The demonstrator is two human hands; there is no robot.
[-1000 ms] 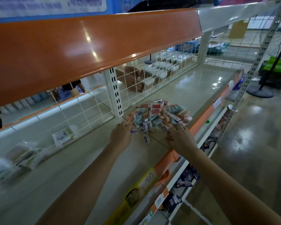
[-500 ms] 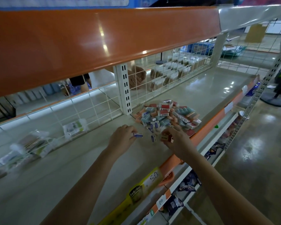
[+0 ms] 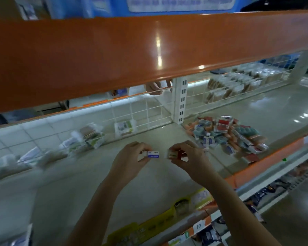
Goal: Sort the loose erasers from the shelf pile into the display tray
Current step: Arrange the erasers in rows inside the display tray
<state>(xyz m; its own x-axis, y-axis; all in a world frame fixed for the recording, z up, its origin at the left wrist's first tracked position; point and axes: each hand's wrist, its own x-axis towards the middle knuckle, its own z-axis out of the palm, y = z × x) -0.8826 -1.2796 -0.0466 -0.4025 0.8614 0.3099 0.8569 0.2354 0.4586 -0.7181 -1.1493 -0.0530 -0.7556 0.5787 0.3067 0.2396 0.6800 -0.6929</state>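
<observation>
Both forearms extend forward. Left hand (image 3: 130,161) and right hand (image 3: 190,157) are raised side by side, fingers curled, each pinching an item.

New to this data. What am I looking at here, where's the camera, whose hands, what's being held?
There is no machine here: a person wears one wide-angle camera on the head, looking forward and down, so the two bare arms reaching in from the bottom are their own. The wide lens bends the straight edges.

They stand at a store shelf with an orange rail of the shelf above crossing the top of the view. On the shelf, to the right, lies the pile of loose erasers in small wrappers. Plastic-wrapped packets lie along the wire back grid to the left.

The left hand pinches a white eraser with a blue label. The right hand holds a white eraser with a green label and something red behind it. No display tray is clearly visible.
</observation>
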